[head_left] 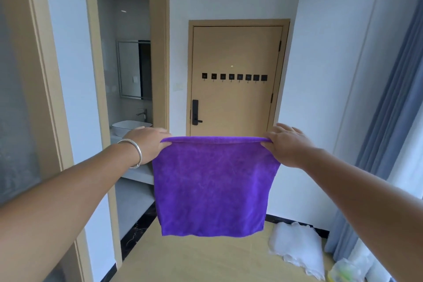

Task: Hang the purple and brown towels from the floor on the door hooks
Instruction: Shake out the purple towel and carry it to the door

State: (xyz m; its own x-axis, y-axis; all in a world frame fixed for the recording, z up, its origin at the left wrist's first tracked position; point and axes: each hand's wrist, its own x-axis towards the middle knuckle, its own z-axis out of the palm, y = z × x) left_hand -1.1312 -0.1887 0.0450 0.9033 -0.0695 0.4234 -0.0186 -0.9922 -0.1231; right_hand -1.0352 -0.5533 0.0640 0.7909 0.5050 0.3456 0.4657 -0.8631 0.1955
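This is the entry hall of a home or apartment. At twelve o'clock stands a tan entry door [235,57] with a black electronic lock handle [195,112] and a row of black adhesive hooks [234,77]. At ten o'clock an open doorway shows a bathroom: a white basin [128,126], a faucet [142,113] and a wall mirror [129,68]. At three o'clock hang grey-blue curtains [396,103]. The floor [206,261] is pale wood.
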